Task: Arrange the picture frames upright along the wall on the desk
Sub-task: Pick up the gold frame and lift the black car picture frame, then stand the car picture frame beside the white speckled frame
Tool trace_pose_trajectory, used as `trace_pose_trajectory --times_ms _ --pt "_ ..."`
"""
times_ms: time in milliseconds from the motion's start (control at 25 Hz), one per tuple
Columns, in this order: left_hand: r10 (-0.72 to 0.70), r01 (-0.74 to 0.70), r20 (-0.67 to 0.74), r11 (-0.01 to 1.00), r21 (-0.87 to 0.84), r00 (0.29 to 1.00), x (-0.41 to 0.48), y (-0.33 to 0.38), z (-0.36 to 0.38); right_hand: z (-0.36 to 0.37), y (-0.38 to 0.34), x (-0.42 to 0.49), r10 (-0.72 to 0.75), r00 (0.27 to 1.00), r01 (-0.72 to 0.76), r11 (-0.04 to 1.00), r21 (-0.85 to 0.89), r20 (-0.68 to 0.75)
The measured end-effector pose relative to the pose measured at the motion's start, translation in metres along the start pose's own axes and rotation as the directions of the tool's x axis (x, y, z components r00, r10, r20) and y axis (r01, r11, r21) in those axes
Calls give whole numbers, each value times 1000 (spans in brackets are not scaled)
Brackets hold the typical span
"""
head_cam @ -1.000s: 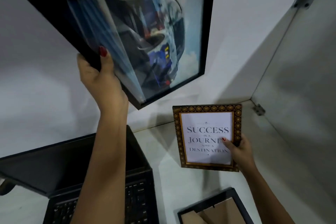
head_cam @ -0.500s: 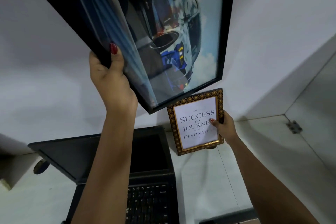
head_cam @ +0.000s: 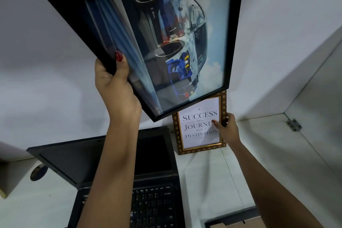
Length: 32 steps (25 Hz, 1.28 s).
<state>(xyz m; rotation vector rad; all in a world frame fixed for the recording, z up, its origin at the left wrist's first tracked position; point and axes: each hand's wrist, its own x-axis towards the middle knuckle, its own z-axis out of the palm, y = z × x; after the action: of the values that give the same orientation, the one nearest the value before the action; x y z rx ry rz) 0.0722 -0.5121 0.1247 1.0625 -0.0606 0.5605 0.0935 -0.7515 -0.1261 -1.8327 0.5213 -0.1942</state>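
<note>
A large black picture frame (head_cam: 166,33) with a blue and white car print hangs tilted in the air in front of the wall. My left hand (head_cam: 114,87) grips its lower left edge, thumb on the glass. Below it, a small gold-patterned frame (head_cam: 199,126) with a "Success is a journey" print stands upright on the white desk (head_cam: 259,163), close to the wall. My right hand (head_cam: 226,129) holds its right edge. The large frame's lower corner hides the small frame's top left.
An open black laptop (head_cam: 148,181) sits on the desk left of the small frame, under my left arm. Another black frame (head_cam: 233,218) lies flat at the bottom edge. A side panel with a metal hinge (head_cam: 294,125) bounds the desk on the right.
My right hand has carried the small frame back and left, from lying tilted over the desk to standing against the wall. The large frame has risen slightly and shifted right.
</note>
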Motion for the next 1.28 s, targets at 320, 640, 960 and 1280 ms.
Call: trace_pose_trajectory --times_ms 320,640,960,1280 --pt "-110 104 -70 990 -91 991 -14 15 -1 -22 -20 -57 -189 972 196 980 36 -141" --pt "-143 123 -74 966 -228 987 -56 37 -10 -40 -57 -160 -194 974 95 820 564 118" --pt "-580 549 15 761 -347 814 -89 26 -16 -56 -108 -173 -234 970 215 721 659 -60" --pt "-730 665 48 590 -458 682 -139 8 -96 -58 -95 -233 -193 966 260 677 689 -175"
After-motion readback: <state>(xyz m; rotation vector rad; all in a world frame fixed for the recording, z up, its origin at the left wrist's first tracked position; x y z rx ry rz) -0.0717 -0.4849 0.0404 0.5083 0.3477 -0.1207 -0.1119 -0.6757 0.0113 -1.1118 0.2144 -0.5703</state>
